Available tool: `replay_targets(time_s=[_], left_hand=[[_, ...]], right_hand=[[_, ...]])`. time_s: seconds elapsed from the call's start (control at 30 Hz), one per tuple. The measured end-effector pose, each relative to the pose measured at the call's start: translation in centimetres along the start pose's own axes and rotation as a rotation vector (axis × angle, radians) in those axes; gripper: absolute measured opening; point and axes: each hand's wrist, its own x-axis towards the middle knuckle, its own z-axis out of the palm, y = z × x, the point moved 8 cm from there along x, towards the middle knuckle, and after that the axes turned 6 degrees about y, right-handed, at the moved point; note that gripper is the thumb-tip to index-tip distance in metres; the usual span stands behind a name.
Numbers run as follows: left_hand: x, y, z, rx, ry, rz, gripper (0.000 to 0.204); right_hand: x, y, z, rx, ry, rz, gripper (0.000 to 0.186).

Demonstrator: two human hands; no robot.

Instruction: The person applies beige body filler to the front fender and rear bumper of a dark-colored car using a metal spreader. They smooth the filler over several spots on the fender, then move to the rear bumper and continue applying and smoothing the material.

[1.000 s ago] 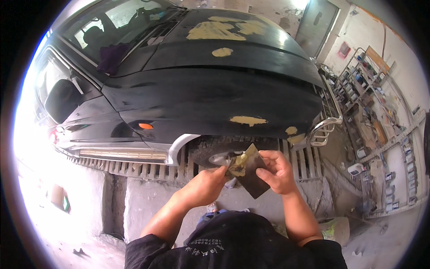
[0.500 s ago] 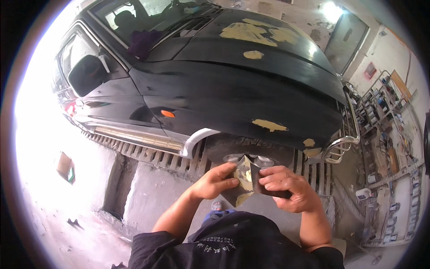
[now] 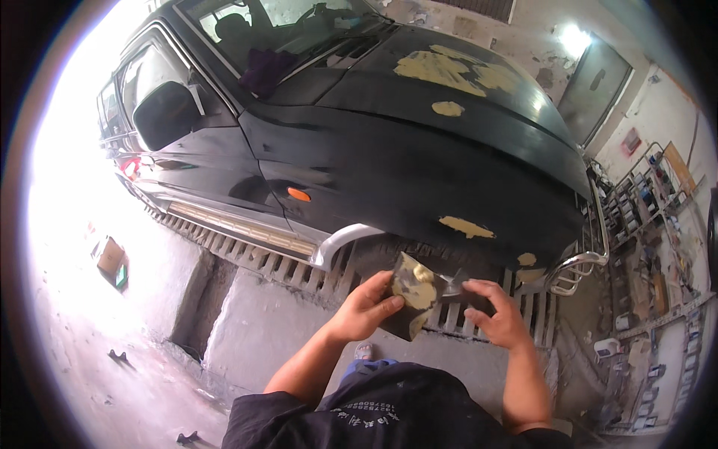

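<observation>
My left hand (image 3: 365,308) grips a dark flat putty board (image 3: 402,323), its thumb over the edge and its fingers behind. Yellowish putty (image 3: 419,293) is smeared across the board, with a thicker lump near the top. Just right of the board, my right hand (image 3: 502,318) is closed on a dark, flat putty spreader (image 3: 453,286), blurred along its edge. Both hands are in front of the wheel of a black car (image 3: 389,161). Dried-looking putty patches mark its fender (image 3: 467,227) and bonnet (image 3: 441,71).
Slotted floor grating (image 3: 292,271) runs beneath the car's side. A chrome bumper bar (image 3: 583,268) juts out at the right, near metal shelves (image 3: 636,202) of small containers. On the floor at left are an open box (image 3: 111,254) and a recessed channel (image 3: 203,303).
My right hand has drawn the spreader slightly away from the board, to the right. The board now shows more of its putty-covered face. The whole view has shifted a little.
</observation>
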Motion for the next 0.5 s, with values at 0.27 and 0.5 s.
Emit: replay_targets(time_s=[0.27, 0.5], left_hand=[[-0.8, -4.0, -3.6, -0.107, 0.343, -0.064, 0.038], [-0.4, -6.2, -4.5, -0.075, 0.337, -0.16, 0.03]], right_hand=[[-5.0, 6.2, 1.8, 0.317, 0.167, 0.381, 0.048], [-8.4, 8.3, 3.6, 0.32, 0.251, 0.492, 0.051]])
